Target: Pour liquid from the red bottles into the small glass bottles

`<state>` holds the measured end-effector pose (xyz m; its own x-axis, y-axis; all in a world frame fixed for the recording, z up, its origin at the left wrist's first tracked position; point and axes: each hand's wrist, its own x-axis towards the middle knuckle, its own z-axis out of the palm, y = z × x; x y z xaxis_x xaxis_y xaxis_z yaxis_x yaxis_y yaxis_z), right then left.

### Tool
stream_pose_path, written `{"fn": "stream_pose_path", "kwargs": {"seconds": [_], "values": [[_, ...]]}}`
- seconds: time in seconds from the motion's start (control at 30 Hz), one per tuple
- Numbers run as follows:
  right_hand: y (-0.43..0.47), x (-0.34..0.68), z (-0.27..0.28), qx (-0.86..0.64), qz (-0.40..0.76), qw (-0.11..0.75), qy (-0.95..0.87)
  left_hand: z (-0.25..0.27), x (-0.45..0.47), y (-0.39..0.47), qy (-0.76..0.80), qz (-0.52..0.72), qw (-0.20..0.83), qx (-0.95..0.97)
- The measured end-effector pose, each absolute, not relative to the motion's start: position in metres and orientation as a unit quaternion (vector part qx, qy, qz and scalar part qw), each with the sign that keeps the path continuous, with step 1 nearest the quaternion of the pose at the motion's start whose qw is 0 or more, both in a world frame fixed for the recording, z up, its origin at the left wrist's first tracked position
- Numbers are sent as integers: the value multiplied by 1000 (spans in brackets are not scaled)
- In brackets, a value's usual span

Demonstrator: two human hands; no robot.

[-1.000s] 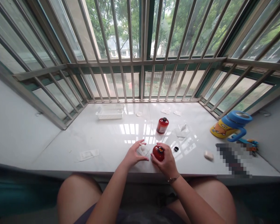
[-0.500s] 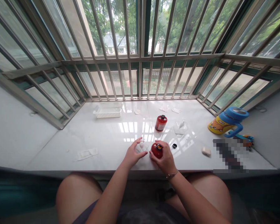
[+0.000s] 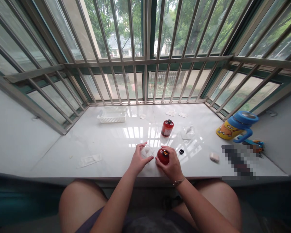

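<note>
Toward the near edge of the glossy white counter (image 3: 63, 155), just left and right of the middle, two bare hands work close together. The right hand (image 3: 171, 162) holds a rounded, glossy red bottle with a dark-rimmed open mouth (image 3: 163, 158), its thumb and fingers curled about the bottle's sides. Just to the left, the left hand (image 3: 139, 160) makes a wide curve, thumb and fingers apart, around a clear, pale-centred piece (image 3: 148, 151); whether it grips or only surrounds that piece I cannot tell.

Near the right hand, on its right side, lies a small round black cap (image 3: 181, 151). Farther back stands a red bottle with a black top and a pale label (image 3: 167, 128), upright, and to its right lies a transparent plastic piece (image 3: 187, 133). At the far left sits a white perforated plastic basket (image 3: 113, 120); at the near left lies a flat whitish strip (image 3: 89, 160). Over on the right are a pale beige block with rounded corners (image 3: 214, 157) and a yellow jug with a blue lid and handle (image 3: 232, 128).
</note>
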<state>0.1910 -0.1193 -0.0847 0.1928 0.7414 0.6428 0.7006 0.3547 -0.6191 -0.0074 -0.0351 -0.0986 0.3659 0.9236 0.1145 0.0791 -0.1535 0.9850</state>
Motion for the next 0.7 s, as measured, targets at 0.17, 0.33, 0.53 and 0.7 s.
{"fn": "stream_pose_path", "kwargs": {"seconds": [0.17,0.33,0.53,0.7], "values": [[-120,191,-85,-568,17,524,-635,-103,-4,-32,394,406,524,638],[-119,191,-84,-566,18,527,-634,-108,-3,-27,409,424,503,633],[-120,191,-84,-562,23,528,-636,-94,-11,-18,401,403,437,697],[-119,191,-84,-561,23,530,-635,-75,-10,-12,363,470,481,645]]}}
